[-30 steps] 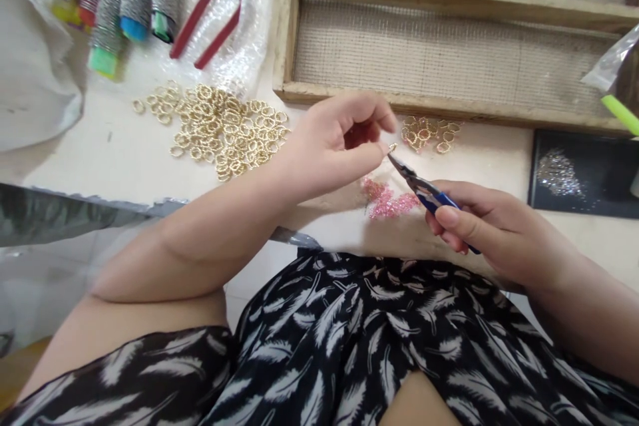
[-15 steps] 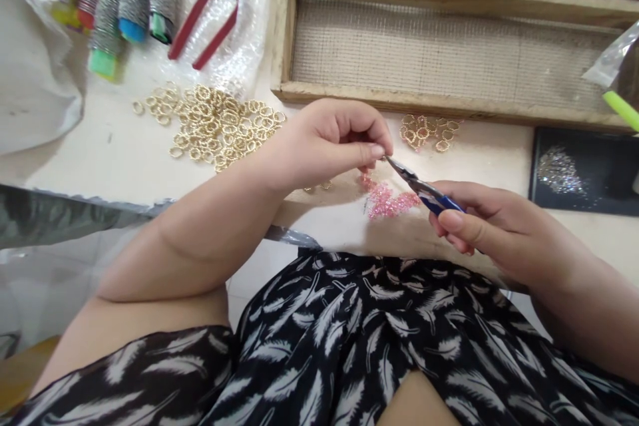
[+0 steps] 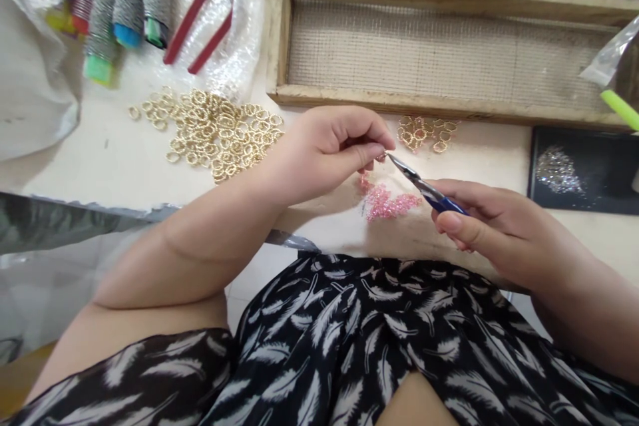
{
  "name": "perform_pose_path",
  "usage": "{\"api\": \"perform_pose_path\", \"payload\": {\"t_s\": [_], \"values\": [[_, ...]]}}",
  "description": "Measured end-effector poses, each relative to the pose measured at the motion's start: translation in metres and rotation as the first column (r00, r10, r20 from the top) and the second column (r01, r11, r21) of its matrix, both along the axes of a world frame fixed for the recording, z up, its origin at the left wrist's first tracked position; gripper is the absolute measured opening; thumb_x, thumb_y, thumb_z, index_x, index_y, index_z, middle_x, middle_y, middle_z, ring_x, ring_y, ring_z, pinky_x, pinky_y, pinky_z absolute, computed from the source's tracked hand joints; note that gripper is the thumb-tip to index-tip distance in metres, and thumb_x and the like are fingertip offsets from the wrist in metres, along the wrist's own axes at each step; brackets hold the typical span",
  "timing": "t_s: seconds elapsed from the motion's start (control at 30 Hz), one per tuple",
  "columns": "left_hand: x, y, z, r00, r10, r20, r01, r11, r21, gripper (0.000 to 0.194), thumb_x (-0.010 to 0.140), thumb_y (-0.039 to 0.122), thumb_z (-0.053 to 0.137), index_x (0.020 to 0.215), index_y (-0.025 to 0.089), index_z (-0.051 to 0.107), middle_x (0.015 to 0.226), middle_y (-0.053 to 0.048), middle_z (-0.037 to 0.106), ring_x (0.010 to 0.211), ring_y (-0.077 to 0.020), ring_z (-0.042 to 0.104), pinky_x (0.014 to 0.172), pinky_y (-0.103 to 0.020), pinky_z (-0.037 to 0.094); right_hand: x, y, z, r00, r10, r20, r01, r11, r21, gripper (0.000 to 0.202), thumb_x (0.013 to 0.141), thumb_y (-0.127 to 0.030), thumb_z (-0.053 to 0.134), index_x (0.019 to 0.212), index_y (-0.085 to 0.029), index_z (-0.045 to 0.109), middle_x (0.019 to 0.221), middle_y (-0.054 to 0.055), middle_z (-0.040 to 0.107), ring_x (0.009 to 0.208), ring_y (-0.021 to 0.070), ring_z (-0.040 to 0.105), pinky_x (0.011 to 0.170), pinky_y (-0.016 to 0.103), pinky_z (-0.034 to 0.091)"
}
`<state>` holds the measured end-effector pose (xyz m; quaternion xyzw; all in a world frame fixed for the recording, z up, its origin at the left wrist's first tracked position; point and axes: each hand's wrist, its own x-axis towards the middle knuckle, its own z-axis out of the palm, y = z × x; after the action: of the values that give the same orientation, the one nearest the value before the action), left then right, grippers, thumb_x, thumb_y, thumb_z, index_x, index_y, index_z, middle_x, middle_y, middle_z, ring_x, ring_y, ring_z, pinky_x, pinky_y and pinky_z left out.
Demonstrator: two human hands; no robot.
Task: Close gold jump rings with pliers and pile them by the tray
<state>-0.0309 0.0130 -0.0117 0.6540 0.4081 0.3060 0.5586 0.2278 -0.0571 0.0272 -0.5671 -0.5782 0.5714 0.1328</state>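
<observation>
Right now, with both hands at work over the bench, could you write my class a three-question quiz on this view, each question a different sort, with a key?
1. Short answer: is the pile of gold rings to the left of the left hand larger or smaller than the cluster of gold rings to its right?
2. Multiple choice: what holds the blue-handled pliers?
a) the left hand
b) the right hand
c) both hands
3. True or false: the pink beads lie inside a black tray.

Key: 1. Larger. 2. b. 3. False; they lie on the table.
</observation>
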Motion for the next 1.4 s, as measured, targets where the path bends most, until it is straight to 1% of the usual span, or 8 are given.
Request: {"api": "perform_pose_path", "payload": {"t_s": [0.2,0.4,0.5,0.63,0.77,0.97,1.17,1.4], "values": [[-0.002,-0.003,-0.009,0.999,0.047,-0.009,-0.045,0.987,0.152,0.009,0.093,0.016,0.066,0.097,0.018,0.073,0.088,-0.003,0.071,0.081,-0.015,0.069,0.077,-0.03,0.058,0.003,0.001,-0.008,0.985,-0.01,-0.17,0.005,1.0,-0.027,0.037,0.098,-0.057,0.074,0.079,-0.026,0.073,0.067,0.0,0.057,0.056,0.0159,0.053,0.053,0.03,0.047],[-0.004,0.0,-0.009,0.998,0.059,0.004,-0.053,0.873,0.485,0.013,0.09,0.011,0.063,0.087,0.023,0.068,0.105,-0.008,0.077,0.094,-0.0192,0.072,0.081,-0.038,0.058,0.002,0.003,-0.007,0.984,-0.071,-0.166,0.046,0.988,-0.149,0.045,0.095,-0.065,0.074,0.08,-0.023,0.07,0.072,0.001,0.063,0.053,0.0133,0.052,0.046,0.027,0.047],[-0.006,0.0,-0.002,0.992,0.109,-0.067,-0.06,0.857,0.512,0.012,0.088,0.014,0.066,0.082,0.025,0.068,0.097,-0.007,0.075,0.083,-0.017,0.066,0.076,-0.037,0.056,0.001,0.006,-0.003,0.985,-0.057,-0.165,0.027,0.984,-0.174,0.047,0.093,-0.067,0.074,0.081,-0.022,0.07,0.073,0.002,0.064,0.053,0.0133,0.053,0.046,0.027,0.049],[-0.005,-0.001,0.004,0.987,0.041,-0.156,0.026,0.915,0.402,0.018,0.092,0.022,0.064,0.074,0.024,0.066,0.073,-0.003,0.065,0.069,-0.0144,0.058,0.064,-0.035,0.046,0.002,0.008,-0.003,0.983,-0.042,-0.18,0.011,0.986,-0.168,0.045,0.095,-0.064,0.074,0.083,-0.021,0.071,0.073,0.002,0.064,0.054,0.0127,0.055,0.047,0.026,0.048],[0.0,-0.002,0.006,0.993,0.02,-0.119,-0.008,0.995,0.102,0.017,0.087,0.021,0.064,0.07,0.02,0.064,0.063,0.001,0.057,0.062,-0.0116,0.049,0.057,-0.03,0.037,0.004,0.006,-0.007,0.983,-0.031,-0.179,0.005,0.99,-0.143,0.044,0.096,-0.063,0.074,0.082,-0.022,0.071,0.074,0.001,0.064,0.055,0.0125,0.055,0.05,0.026,0.05],[0.004,-0.003,0.005,0.999,0.05,0.019,-0.045,0.973,-0.228,0.012,0.085,0.016,0.067,0.074,0.018,0.064,0.059,0.004,0.056,0.054,-0.007,0.047,0.056,-0.023,0.038,0.001,0.004,-0.008,0.98,-0.029,-0.195,0.015,0.997,-0.072,0.04,0.098,-0.059,0.074,0.081,-0.023,0.072,0.073,0.0,0.063,0.054,0.0125,0.051,0.051,0.027,0.047],[0.005,0.001,-0.002,0.987,0.061,0.148,-0.004,0.934,-0.358,0.014,0.082,0.015,0.077,0.074,0.017,0.065,0.059,0.002,0.058,0.05,-0.0068,0.051,0.05,-0.022,0.039,0.0,0.005,-0.008,0.978,0.01,-0.21,-0.013,1.0,-0.014,0.035,0.1,-0.054,0.073,0.079,-0.027,0.073,0.07,-0.001,0.059,0.055,0.0149,0.051,0.059,0.031,0.049],[0.004,0.0,-0.002,0.991,0.065,0.116,-0.026,0.95,-0.312,0.012,0.081,0.01,0.073,0.074,0.017,0.068,0.059,0.003,0.06,0.052,-0.0073,0.052,0.051,-0.021,0.042,0.0,0.005,-0.011,0.98,0.003,-0.201,-0.005,1.0,-0.007,0.034,0.101,-0.052,0.072,0.078,-0.027,0.073,0.068,-0.002,0.058,0.058,0.016,0.055,0.063,0.032,0.054]]}}
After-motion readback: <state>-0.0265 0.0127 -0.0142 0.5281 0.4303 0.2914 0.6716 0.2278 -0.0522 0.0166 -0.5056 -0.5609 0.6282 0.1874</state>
